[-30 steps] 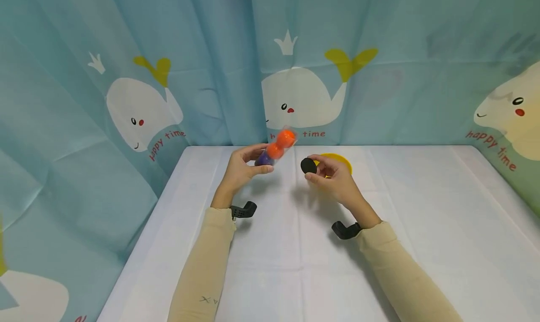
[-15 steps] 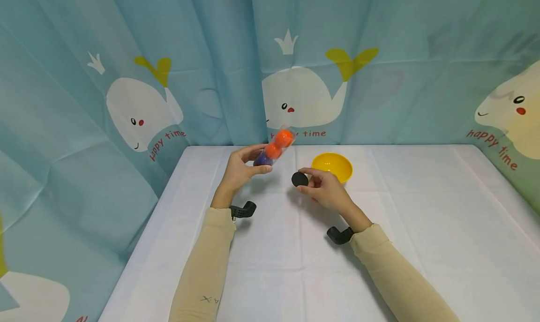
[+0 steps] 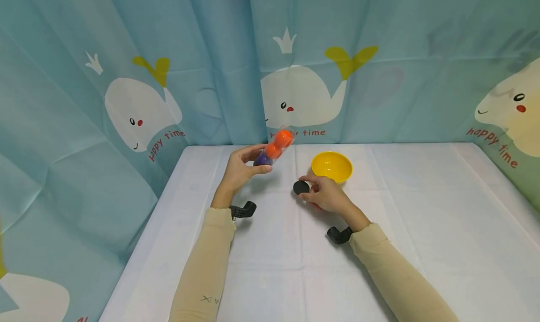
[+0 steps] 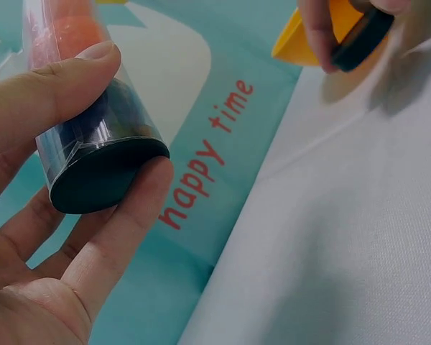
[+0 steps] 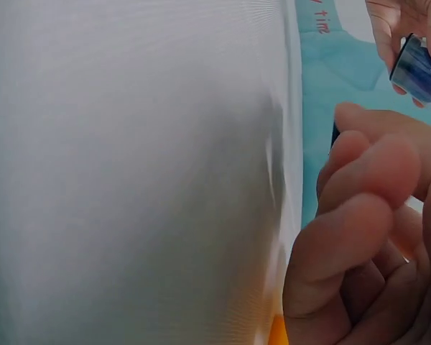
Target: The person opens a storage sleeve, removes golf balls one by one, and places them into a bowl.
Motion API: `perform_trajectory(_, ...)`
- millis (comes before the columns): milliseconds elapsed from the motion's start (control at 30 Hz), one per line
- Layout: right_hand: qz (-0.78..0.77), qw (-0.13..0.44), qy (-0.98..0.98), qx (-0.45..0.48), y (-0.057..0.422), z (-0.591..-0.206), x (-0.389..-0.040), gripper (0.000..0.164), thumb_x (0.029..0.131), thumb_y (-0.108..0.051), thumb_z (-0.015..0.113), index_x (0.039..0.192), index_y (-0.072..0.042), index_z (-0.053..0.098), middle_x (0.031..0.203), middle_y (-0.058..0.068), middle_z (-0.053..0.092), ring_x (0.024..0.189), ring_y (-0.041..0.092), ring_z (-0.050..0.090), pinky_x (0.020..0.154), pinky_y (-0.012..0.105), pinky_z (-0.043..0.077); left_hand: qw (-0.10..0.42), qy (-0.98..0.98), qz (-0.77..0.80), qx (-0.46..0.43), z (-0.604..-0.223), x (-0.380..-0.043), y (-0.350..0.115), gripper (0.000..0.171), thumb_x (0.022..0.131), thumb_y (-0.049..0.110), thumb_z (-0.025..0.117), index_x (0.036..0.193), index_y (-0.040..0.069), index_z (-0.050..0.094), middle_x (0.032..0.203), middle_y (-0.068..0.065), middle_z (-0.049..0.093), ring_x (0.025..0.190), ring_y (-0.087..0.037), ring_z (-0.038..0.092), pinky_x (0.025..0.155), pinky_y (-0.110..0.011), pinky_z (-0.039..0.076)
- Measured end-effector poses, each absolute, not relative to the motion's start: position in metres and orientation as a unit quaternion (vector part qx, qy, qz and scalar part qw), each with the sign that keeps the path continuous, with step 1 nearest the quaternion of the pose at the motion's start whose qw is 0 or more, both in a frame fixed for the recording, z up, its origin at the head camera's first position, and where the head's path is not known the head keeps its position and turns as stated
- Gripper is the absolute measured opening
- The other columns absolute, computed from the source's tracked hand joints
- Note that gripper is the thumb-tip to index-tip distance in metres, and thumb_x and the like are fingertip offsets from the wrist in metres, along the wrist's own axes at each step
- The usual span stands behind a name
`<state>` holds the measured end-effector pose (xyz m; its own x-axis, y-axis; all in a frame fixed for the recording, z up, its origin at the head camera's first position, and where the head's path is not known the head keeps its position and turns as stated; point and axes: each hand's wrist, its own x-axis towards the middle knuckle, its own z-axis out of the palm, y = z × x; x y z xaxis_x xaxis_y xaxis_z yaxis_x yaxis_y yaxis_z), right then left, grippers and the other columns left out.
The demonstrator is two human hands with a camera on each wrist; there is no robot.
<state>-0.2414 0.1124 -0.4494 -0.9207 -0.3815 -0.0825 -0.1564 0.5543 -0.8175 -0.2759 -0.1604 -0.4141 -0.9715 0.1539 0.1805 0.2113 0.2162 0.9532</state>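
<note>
My left hand grips a clear plastic tube with a black base, tilted up to the right above the table. Inside the tube sit orange balls toward the far end and a dark blue-purple one near the base. Just to the right, my right hand pinches a round black cap between thumb and fingertips, low over the cloth. In the right wrist view only a dark sliver of the cap shows past the curled fingers.
Behind my right hand stands a yellow bowl on the white-covered table. A blue curtain with printed whales hangs along the table's back and left sides. Black wrist cameras are strapped to both wrists.
My right hand has moved down and toward me with the black cap, away from the yellow bowl, which now shows more fully. The left hand and tube have barely moved.
</note>
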Motion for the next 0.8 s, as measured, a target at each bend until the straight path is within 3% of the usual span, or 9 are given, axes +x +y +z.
perform_trajectory(567, -0.409, 0.168, 0.889, -0.119, 0.113, -0.457, -0.242, 0.058, 0.091, -0.023, 0.078, 0.143, -0.013, 0.057, 0.06, 0.0, 0.054, 0.048, 0.012, 0.047, 0.049, 0.024, 0.042, 0.013, -0.786, -0.607, -0.118, -0.416, -0.276, -0.157, 0.056, 0.078, 0.014, 0.09, 0.13, 0.023, 0.071, 0.13, -0.006, 0.069, 0.12, -0.026, 0.06, 0.109, -0.054, 0.041)
perform_trajectory(800, -0.427, 0.175, 0.878, -0.128, 0.112, -0.443, -0.24, 0.057, 0.093, -0.028, 0.076, 0.145, -0.013, 0.055, 0.063, 0.002, 0.058, 0.048, 0.015, 0.046, 0.048, 0.025, 0.042, 0.012, -0.787, -0.604, -0.127, -0.418, -0.276, -0.154, 0.056, 0.079, 0.009, 0.089, 0.13, 0.022, 0.071, 0.131, -0.006, 0.07, 0.119, -0.027, 0.06, 0.11, -0.056, 0.04)
